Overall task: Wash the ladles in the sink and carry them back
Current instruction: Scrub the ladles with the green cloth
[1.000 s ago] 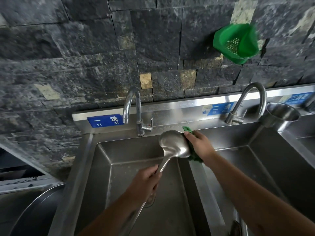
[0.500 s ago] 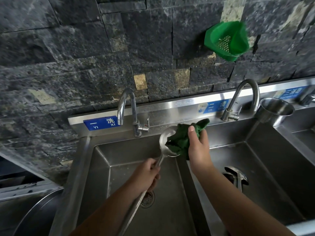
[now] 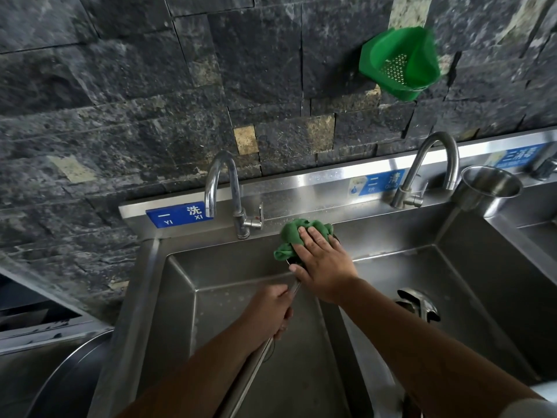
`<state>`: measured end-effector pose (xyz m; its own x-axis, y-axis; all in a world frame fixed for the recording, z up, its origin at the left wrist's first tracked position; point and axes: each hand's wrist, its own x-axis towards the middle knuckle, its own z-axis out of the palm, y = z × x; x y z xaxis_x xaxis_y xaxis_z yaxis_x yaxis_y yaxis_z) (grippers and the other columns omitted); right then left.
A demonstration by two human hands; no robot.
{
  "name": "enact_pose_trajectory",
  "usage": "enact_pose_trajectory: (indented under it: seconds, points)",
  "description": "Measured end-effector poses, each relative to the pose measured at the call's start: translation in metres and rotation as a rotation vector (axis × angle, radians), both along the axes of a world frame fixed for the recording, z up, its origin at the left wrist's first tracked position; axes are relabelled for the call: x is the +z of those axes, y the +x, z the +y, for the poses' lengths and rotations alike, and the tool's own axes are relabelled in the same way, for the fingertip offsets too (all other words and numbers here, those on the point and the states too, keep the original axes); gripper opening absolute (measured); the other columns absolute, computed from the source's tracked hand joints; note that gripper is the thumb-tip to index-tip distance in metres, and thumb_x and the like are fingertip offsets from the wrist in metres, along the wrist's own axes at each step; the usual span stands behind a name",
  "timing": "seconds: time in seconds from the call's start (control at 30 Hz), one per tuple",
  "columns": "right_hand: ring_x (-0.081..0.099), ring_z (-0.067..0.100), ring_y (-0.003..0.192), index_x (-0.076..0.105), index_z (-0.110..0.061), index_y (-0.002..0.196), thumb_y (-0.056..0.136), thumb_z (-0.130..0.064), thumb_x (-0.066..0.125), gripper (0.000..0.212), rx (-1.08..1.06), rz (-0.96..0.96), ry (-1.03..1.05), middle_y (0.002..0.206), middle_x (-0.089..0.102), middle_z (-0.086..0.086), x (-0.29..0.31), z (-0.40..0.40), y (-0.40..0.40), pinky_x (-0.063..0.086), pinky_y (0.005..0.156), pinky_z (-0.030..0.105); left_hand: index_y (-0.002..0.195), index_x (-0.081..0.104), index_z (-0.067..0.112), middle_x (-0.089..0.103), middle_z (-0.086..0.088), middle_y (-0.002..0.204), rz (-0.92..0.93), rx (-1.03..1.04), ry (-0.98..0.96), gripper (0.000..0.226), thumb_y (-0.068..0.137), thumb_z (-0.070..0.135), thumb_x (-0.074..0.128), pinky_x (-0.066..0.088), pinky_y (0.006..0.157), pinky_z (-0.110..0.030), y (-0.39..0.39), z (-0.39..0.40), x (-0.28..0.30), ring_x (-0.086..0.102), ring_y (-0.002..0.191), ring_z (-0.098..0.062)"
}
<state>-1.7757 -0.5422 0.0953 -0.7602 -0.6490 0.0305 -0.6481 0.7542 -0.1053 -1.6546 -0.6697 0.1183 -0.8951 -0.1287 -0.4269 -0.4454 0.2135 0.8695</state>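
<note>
Here, left hand point(image 3: 266, 312) around ladle handle point(image 3: 256, 360), right hand point(image 3: 321, 267) flat on green cloth point(image 3: 291, 236).

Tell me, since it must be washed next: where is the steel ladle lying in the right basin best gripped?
Probably by its handle, reaching down from above and the near side: the steel ladle lies bowl-end toward the back of the right basin, handle running toward the person, partly hidden by the forearm.

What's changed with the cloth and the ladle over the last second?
The right hand has moved from the back of the ladle bowl to its top and now presses the green cloth down over it, fingers spread. The left hand still grips the handle. Both taps stay off.
</note>
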Motion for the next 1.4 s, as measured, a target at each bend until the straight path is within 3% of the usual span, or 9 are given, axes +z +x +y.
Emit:
enact_pose_trajectory:
  seconds: [0.2, 0.3, 0.47, 0.67, 0.8, 1.0, 1.1, 1.2, 1.4]
  points:
    - [0.030, 0.021, 0.143, 0.030, -0.030, 0.148, 0.086, -0.077, 0.025, 0.079, 0.054, -0.077, 0.047, 0.155, 0.036, -0.002, 0.012, 0.013, 0.001, 0.028, 0.114, 0.040, 0.093, 0.055, -0.001, 0.048, -0.005, 0.059, 0.019, 0.004, -0.027, 0.030, 0.101, 0.026, 0.045, 0.030, 0.038, -0.022, -0.005, -0.001, -0.011, 0.037, 0.035, -0.012]
    - [0.060, 0.023, 0.110, 0.050, -0.032, 0.126, 0.083, -0.072, 0.042, 0.059, 0.075, -0.087, -0.002, 0.119, 0.062, 0.000, 0.013, 0.023, -0.002, 0.050, 0.087, 0.035, 0.087, 0.051, -0.004, 0.046, -0.006, 0.057, 0.021, 0.003, -0.036, 0.031, 0.100, 0.024, 0.046, 0.029, 0.039, -0.022, -0.011, -0.002, -0.014, 0.035, 0.033, -0.012]
    - [0.065, 0.023, 0.090, 0.057, -0.031, 0.107, 0.084, -0.053, 0.051, 0.032, 0.101, -0.159, -0.019, 0.102, 0.065, 0.000, 0.001, 0.042, -0.007, 0.050, 0.073, 0.030, 0.076, 0.051, 0.008, 0.048, -0.006, 0.059, 0.019, -0.037, -0.114, 0.026, 0.099, 0.018, 0.044, 0.031, 0.038, -0.021, -0.017, -0.001, -0.021, 0.037, 0.033, -0.011]
    - [0.066, 0.033, 0.091, 0.058, -0.034, 0.116, 0.080, -0.047, 0.059, 0.039, -0.151, -0.237, -0.074, 0.097, 0.070, 0.008, -0.018, 0.063, -0.032, 0.042, 0.066, 0.030, 0.076, 0.051, 0.011, 0.048, -0.003, 0.059, -0.026, 0.053, -0.136, 0.024, 0.098, 0.020, 0.044, 0.032, 0.041, -0.022, -0.025, -0.008, -0.038, 0.038, 0.036, -0.011]
    - [0.064, 0.035, 0.091, 0.060, -0.027, 0.116, 0.081, -0.042, 0.062, 0.039, -0.392, -0.216, -0.200, 0.097, 0.070, 0.011, -0.033, 0.063, -0.063, 0.048, 0.068, 0.033, 0.072, 0.046, 0.015, 0.044, -0.002, 0.057, -0.123, 0.120, -0.095, 0.026, 0.097, 0.016, 0.043, 0.025, 0.041, -0.018, -0.024, -0.009, -0.055, 0.030, 0.033, -0.009]
    - [0.057, 0.027, 0.110, 0.056, -0.024, 0.120, 0.087, -0.048, 0.056, 0.041, -0.312, -0.139, -0.149, 0.116, 0.066, 0.002, -0.079, 0.046, -0.102, 0.046, 0.079, 0.033, 0.078, 0.045, 0.015, 0.042, -0.003, 0.059, -0.225, 0.184, -0.041, 0.021, 0.098, 0.014, 0.040, 0.024, 0.038, -0.013, -0.029, -0.010, -0.079, 0.028, 0.032, -0.008]
    - [0.028, 0.030, 0.140, 0.035, -0.031, 0.143, 0.086, -0.061, 0.050, 0.066, -0.278, -0.276, 0.052, 0.148, 0.039, 0.002, -0.111, 0.029, -0.103, 0.039, 0.105, 0.047, 0.076, 0.043, 0.014, 0.042, -0.002, 0.057, -0.232, 0.239, -0.037, 0.023, 0.098, 0.011, 0.040, 0.023, 0.037, -0.013, -0.034, -0.015, -0.086, 0.029, 0.032, -0.008]
    - [-0.010, 0.036, 0.147, 0.011, -0.047, 0.148, 0.079, -0.077, 0.041, 0.080, -0.292, -0.419, 0.192, 0.158, 0.004, -0.008, -0.132, 0.015, -0.094, 0.030, 0.103, 0.065, 0.076, 0.043, 0.013, 0.043, -0.003, 0.058, -0.239, 0.260, -0.038, 0.023, 0.099, 0.011, 0.040, 0.024, 0.036, -0.012, -0.035, -0.021, -0.087, 0.030, 0.033, -0.009]
    - [-0.009, 0.037, 0.146, 0.018, -0.055, 0.140, 0.070, -0.081, 0.046, 0.080, -0.320, -0.441, 0.210, 0.161, -0.001, -0.008, -0.136, 0.006, -0.117, 0.040, 0.098, 0.064, 0.072, 0.044, 0.011, 0.042, -0.002, 0.055, -0.234, 0.249, -0.033, 0.027, 0.099, 0.008, 0.040, 0.025, 0.034, -0.012, -0.034, -0.029, -0.090, 0.029, 0.030, -0.009]
